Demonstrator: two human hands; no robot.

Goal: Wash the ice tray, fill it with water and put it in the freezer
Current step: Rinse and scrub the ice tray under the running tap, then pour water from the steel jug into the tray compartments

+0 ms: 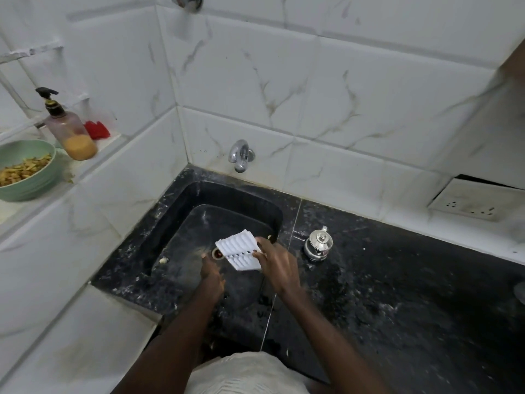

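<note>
A white ice tray (239, 252) is held tilted over the black sink (181, 211), above the drain. My right hand (277, 265) grips the tray's right edge, thumb on top. Just left of the tray, over the sink floor, is my left hand (211, 273), its fingers loosely curled and empty, with the fingertips close to the tray's lower left corner. A chrome tap (241, 156) juts from the tiled wall behind the sink; no water is visibly running.
A small steel lidded pot (318, 245) stands on the black counter right of the sink. On the left ledge are a green bowl (27, 177) of food scraps, a pump soap bottle (68, 129) and a red object (97, 129). A wall socket (471, 203) sits at right.
</note>
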